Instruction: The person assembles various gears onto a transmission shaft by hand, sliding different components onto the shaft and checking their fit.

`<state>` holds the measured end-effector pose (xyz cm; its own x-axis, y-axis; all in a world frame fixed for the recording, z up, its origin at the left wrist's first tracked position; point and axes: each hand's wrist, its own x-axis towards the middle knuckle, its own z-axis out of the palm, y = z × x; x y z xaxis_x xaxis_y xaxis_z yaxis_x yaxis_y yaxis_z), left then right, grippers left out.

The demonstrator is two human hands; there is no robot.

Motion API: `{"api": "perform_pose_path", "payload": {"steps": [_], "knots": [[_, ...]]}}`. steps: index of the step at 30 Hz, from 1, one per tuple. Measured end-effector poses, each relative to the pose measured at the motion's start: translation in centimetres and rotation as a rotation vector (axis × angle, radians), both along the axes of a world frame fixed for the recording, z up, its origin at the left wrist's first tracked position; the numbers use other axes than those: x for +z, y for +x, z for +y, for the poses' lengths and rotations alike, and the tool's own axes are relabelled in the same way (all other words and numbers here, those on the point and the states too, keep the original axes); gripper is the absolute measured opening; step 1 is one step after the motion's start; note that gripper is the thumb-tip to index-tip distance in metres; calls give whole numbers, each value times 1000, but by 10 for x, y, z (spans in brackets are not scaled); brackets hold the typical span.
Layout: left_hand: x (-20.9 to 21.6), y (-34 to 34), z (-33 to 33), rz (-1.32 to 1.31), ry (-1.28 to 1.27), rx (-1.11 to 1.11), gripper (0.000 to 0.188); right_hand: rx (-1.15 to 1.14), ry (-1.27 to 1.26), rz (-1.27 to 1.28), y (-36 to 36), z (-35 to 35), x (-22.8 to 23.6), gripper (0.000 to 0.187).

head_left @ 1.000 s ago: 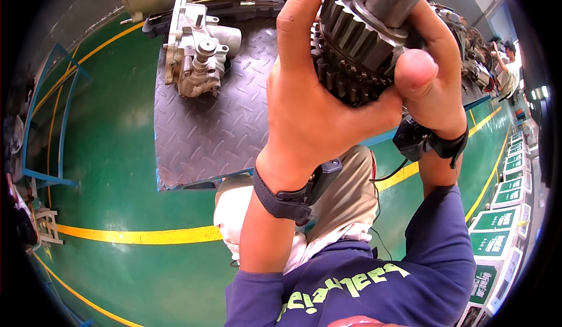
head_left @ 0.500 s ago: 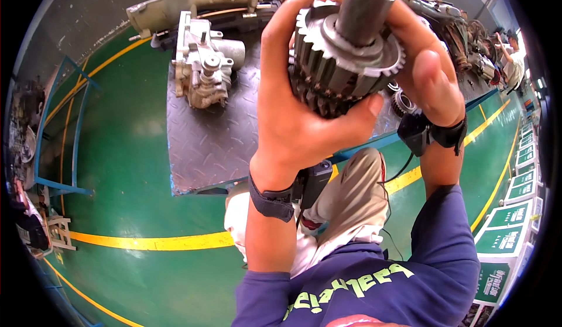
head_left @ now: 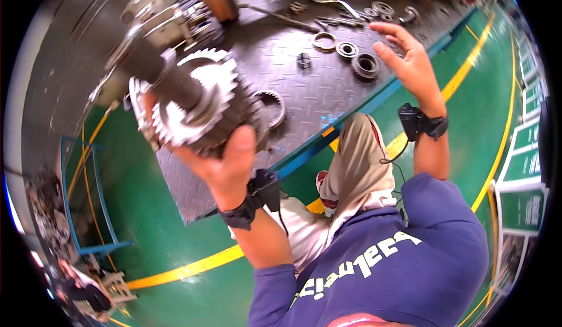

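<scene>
My left hand point(head_left: 216, 166) is wrapped round a gear shaft point(head_left: 196, 102), a steel shaft carrying toothed gears, held up above the left part of the workbench and tilted toward the upper left. Motion blurs part of it, and most of the fingers are behind the gears. My right hand point(head_left: 407, 61) holds nothing; its fingers are apart over the bench's near right edge. Closest to it lie a small gear point(head_left: 365, 66) and a ball bearing point(head_left: 347, 50). A toothed ring point(head_left: 270, 108) rests on the bench just right of the gear shaft.
The dark tread-plate workbench point(head_left: 316, 96) bears a metal ring point(head_left: 324, 41), a small cylindrical part point(head_left: 304, 61), a bent metal pipe point(head_left: 331, 0) and several rods. Metal housings point(head_left: 167, 26) stand at the back left. A blue frame point(head_left: 65, 195) stands on the green floor.
My right hand has let go of the gear shaft and moved right over the bench. My left hand has carried the shaft left. The view has turned, showing more loose parts.
</scene>
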<state>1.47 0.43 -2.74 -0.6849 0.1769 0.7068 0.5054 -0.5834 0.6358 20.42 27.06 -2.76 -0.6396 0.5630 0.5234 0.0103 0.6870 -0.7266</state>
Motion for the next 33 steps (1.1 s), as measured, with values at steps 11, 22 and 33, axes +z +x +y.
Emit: {"api": "perform_pose_path", "payload": {"steps": [11,22,33], "knots": [[10,-9,-10,-60,-167,-66,108,-120,397,-90,-17,-17,-44,39],[12,-12,-12,-115,-115,-124,108,557,430,-252,-109,-86,-61,44],[-3,-17,-16,-163,-20,-98,118,558,-345,201,-90,-95,-29,30]]}}
